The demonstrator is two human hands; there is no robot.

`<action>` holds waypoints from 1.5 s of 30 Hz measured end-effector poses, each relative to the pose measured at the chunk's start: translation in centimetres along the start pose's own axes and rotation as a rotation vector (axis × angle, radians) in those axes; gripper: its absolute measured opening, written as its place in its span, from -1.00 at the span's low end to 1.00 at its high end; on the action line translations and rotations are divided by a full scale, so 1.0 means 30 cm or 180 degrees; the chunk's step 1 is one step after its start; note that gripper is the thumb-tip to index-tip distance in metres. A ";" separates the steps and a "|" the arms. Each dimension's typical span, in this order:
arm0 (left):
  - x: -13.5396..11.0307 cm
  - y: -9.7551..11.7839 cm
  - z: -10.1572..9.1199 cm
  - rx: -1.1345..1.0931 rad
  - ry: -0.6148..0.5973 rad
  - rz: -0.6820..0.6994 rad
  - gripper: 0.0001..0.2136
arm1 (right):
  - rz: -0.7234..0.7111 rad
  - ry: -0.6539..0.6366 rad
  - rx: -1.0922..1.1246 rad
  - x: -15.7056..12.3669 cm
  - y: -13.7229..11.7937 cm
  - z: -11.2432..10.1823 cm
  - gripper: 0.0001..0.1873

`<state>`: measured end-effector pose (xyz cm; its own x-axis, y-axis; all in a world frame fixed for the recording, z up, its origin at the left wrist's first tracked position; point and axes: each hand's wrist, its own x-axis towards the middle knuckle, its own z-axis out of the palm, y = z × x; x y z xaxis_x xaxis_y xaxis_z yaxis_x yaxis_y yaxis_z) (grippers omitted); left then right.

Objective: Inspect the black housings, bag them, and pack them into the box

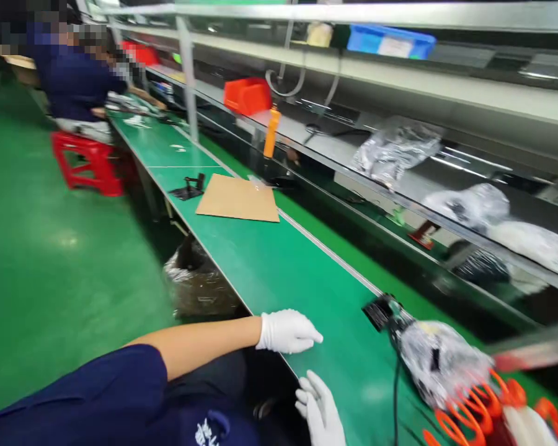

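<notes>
My left hand (291,331), in a white glove, rests on the near edge of the green workbench (260,272). Its fingers are loosely bent, and nothing shows in them. Closer to me, my right hand (320,409) also wears a white glove. Its fingers are spread apart, holding nothing, beside the bench edge. Across the bench from both hands lies a black flat part (379,311) with a dark cable (397,396). Next to it is a clear plastic bag (441,356) with contents I cannot make out.
An orange coiled hose (474,409) lies at the lower right. Further along the bench are a cardboard sheet (239,198) and a black stand-like part (190,187). Shelves hold a red bin (246,96) and plastic bags (400,148). A person (77,77) sits at the far end.
</notes>
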<state>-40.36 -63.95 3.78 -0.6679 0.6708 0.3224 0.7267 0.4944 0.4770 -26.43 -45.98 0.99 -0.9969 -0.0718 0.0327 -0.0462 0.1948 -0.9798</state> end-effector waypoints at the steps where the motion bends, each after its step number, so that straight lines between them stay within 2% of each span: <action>1: -0.024 -0.072 -0.070 0.0193 -0.0014 -0.0388 -0.66 | 0.0050 -0.0049 -0.0089 0.057 -0.016 0.034 -0.35; 3: -0.074 -0.221 -0.206 0.0457 0.0007 -0.1051 -0.63 | 0.0152 -0.0138 -0.0226 0.163 -0.043 0.091 -0.35; 5: -0.115 -0.375 -0.324 0.0536 0.0135 -0.1420 -0.61 | 0.0260 -0.0255 -0.0189 0.267 -0.062 0.150 -0.33; 8: -0.150 -0.596 -0.462 0.0497 0.0301 -0.1828 -0.59 | 0.0383 -0.0457 -0.0264 0.450 -0.087 0.258 -0.26; 11: -0.151 -0.790 -0.590 0.0382 0.0454 -0.2136 -0.63 | 0.0174 -0.0516 -0.0957 0.666 -0.112 0.383 -0.17; 14: -0.131 -0.973 -0.738 0.0396 0.0651 -0.2413 -0.65 | -0.0008 -0.0341 -0.1624 0.878 -0.130 0.503 -0.16; 17: -0.112 -1.158 -0.878 0.0583 0.0743 -0.2726 -0.58 | 0.0032 -0.0196 -0.1744 1.066 -0.142 0.605 -0.15; 19: -0.105 -1.280 -0.945 0.0728 0.0681 -0.2880 -0.55 | 0.0052 -0.0170 -0.1721 1.181 -0.153 0.665 -0.16; 22: -0.106 -1.443 -0.999 0.0949 0.0606 -0.3128 -0.57 | 0.0100 -0.0157 -0.1631 1.351 -0.180 0.761 -0.18; 25: -0.124 -1.561 -1.004 0.1231 0.0750 -0.3433 -0.57 | 0.0214 -0.0172 -0.1481 1.520 -0.212 0.869 -0.20; 29: -0.161 -1.637 -0.967 0.1534 0.0911 -0.3638 -0.54 | 0.0537 -0.0440 -0.1181 1.703 -0.241 0.977 -0.23; 32: -0.177 -1.664 -0.962 0.1647 0.0834 -0.3644 -0.53 | 0.0702 -0.0770 -0.1042 1.772 -0.244 0.995 -0.40; 34: -0.165 -1.688 -0.991 0.1751 0.0763 -0.3599 -0.51 | 0.0724 -0.0928 -0.0985 1.787 -0.244 0.986 -0.51; 37: -0.086 -1.748 -1.078 0.2045 0.0676 -0.3368 -0.39 | 0.0709 -0.0921 -0.0940 1.789 -0.246 0.972 -0.53; 41: 0.117 -1.872 -1.182 0.2394 0.0395 -0.2911 -0.31 | 0.0641 -0.0748 -0.0947 1.790 -0.246 0.970 -0.61; 45: 0.302 -1.998 -1.183 0.2500 0.0036 -0.2575 -0.38 | 0.0643 -0.0592 -0.0945 1.800 -0.221 0.979 -0.66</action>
<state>-95.67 -107.14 7.11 -0.9869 -0.0078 0.1611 -0.0236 0.9951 -0.0964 -78.07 -79.89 3.46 -0.9604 -0.1737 -0.2177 0.1058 0.4954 -0.8622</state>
